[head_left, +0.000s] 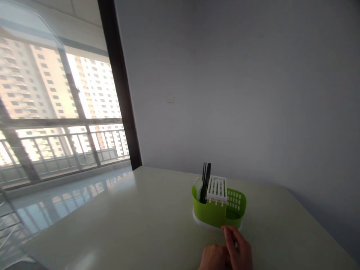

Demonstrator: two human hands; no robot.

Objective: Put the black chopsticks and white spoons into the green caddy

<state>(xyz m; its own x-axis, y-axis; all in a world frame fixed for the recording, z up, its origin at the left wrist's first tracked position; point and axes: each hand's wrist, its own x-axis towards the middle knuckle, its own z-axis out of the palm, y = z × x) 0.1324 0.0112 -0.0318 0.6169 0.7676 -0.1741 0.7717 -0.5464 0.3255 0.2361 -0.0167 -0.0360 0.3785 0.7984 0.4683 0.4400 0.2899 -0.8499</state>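
A green caddy (209, 212) with a white base (205, 225) stands on the table. Its left compartment holds a pale spoon (198, 183) and several long black utensils (206, 180), upright. A white slotted rack (217, 188) sits across its middle. Just in front of the caddy, my right hand (239, 249) has its fingers bent and pressed together, their tips close to the base. Beside it, my left hand (213, 257) is closed, knuckles up, and appears to touch the right hand. What either hand holds, if anything, is hidden.
The pale table (135, 221) reaches back to a grey wall (225, 93) with a small switch plate (170, 98). On the left, a dark frame (120, 82) borders a glazed balcony with a railing (75, 144).
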